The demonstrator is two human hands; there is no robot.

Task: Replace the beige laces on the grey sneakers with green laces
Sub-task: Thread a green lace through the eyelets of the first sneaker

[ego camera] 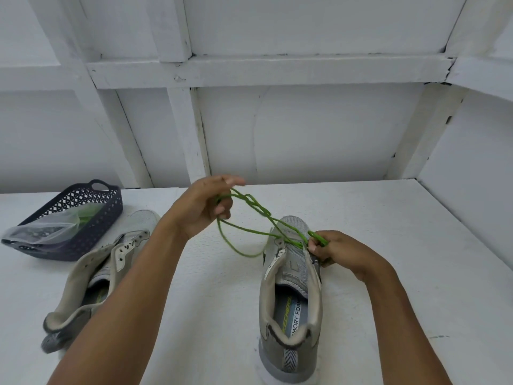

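A grey sneaker [291, 301] stands upright on the white table, heel toward me, with no lace in its eyelets. A green lace [255, 207] stretches in tangled loops above its tongue. My left hand [202, 209] is raised over the table and pinches the lace's upper loops. My right hand [333, 250] grips the lace's other end at the sneaker's right eyelet row. A second grey sneaker [111, 262] lies tilted on the left, unlaced, partly behind my left forearm.
A dark latticed plastic basket [91, 215] sits at the far left, holding a clear zip bag [41, 230] and something green. White panelled walls close the table at the back and on the right.
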